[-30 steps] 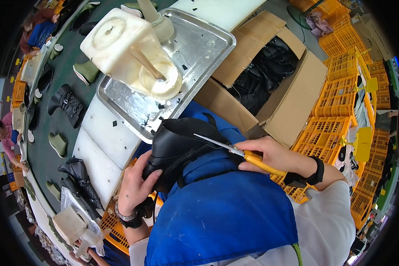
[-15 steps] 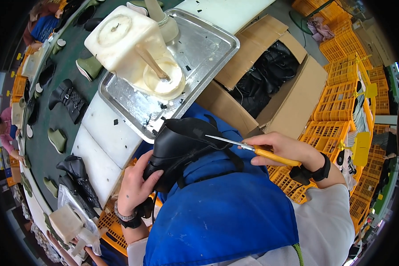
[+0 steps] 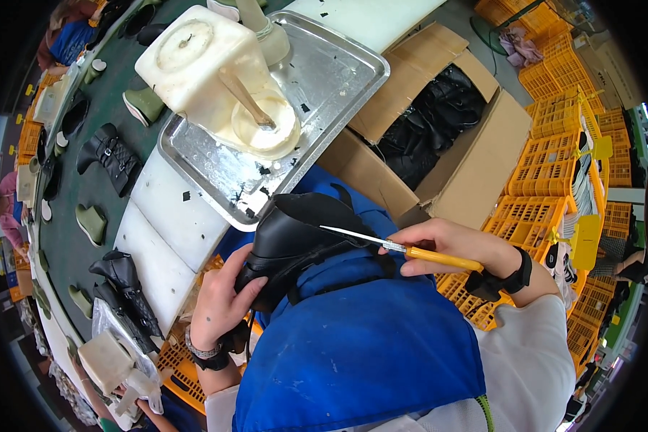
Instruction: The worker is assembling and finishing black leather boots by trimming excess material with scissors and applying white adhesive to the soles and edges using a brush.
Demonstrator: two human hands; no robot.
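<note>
A black boot [image 3: 306, 227] rests on my lap over blue cloth, its smooth toe end toward my left. My left hand [image 3: 225, 294] grips that end, thumb and fingers wrapped around it. Scissors [image 3: 439, 257] with yellow handles are in my right hand [image 3: 450, 248], fingers around the pivot and upper handle. Their long pale blades look closed and lie across the boot's upper edge, tips pointing left. Whether they touch the leather I cannot tell. A black strap or strip sticks up at the boot's far side.
Beyond the boot, a metal tray [image 3: 338, 93] holds a whitish jug [image 3: 201, 61] with a wooden-handled brush [image 3: 248, 101]. An open cardboard box [image 3: 475, 162] of black boots stands right. Boots lie on the green surface [image 3: 72, 237] left. Orange crates [image 3: 543, 169] are stacked right.
My right hand and the scissors have shifted slightly left; the blades have closed up and turned flatter across the boot. The boot's opening has tipped away from view, while my left hand keeps its grip.
</note>
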